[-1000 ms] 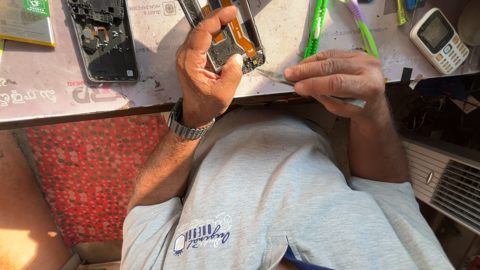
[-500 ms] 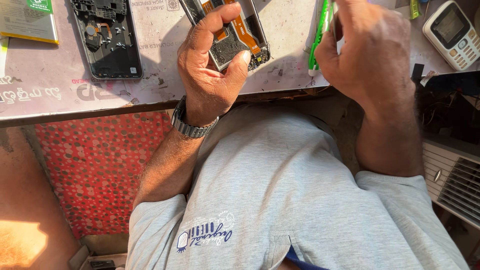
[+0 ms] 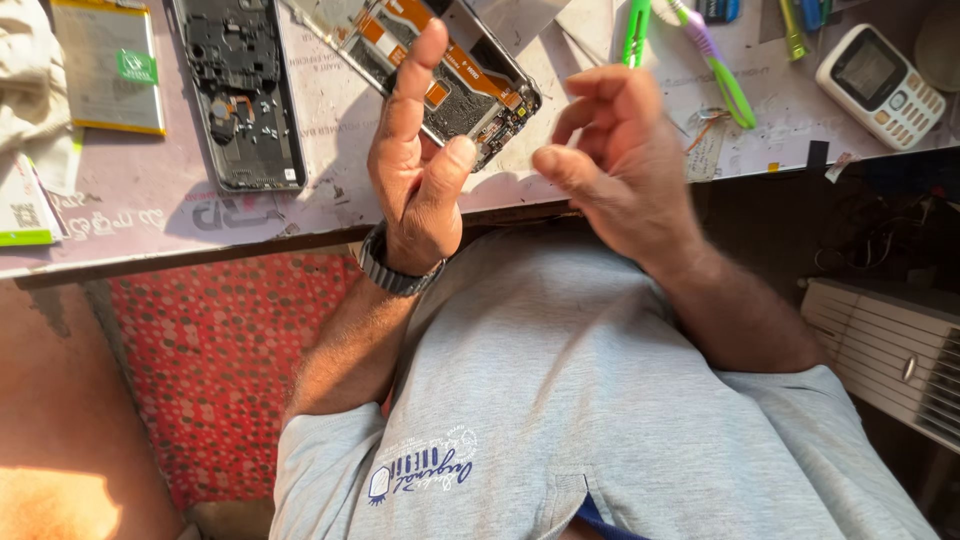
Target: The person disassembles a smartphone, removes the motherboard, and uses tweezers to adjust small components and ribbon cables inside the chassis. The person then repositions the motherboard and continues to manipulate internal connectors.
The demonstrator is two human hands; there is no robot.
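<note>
My left hand [image 3: 420, 165] grips an opened smartphone [image 3: 455, 75] with orange flex cables showing, held tilted above the front of the worktable [image 3: 330, 190]. The index finger lies along the phone and the thumb presses its lower edge. A dark metal watch band [image 3: 390, 270] circles that wrist. My right hand [image 3: 620, 160] hovers just right of the phone, fingers loosely curled and apart, holding nothing I can see. It does not touch the phone.
A second phone frame [image 3: 240, 90] lies on the table to the left, beside a flat battery [image 3: 105, 65]. A green tool [image 3: 636, 30], a purple-and-green toothbrush [image 3: 712, 60] and a white keypad phone [image 3: 880, 80] sit at the right. A white appliance [image 3: 890, 350] stands at the lower right.
My right hand came back from the tools at the table's right toward the phone, fingers now curled. My left hand has tilted the phone up, index finger straightened.
</note>
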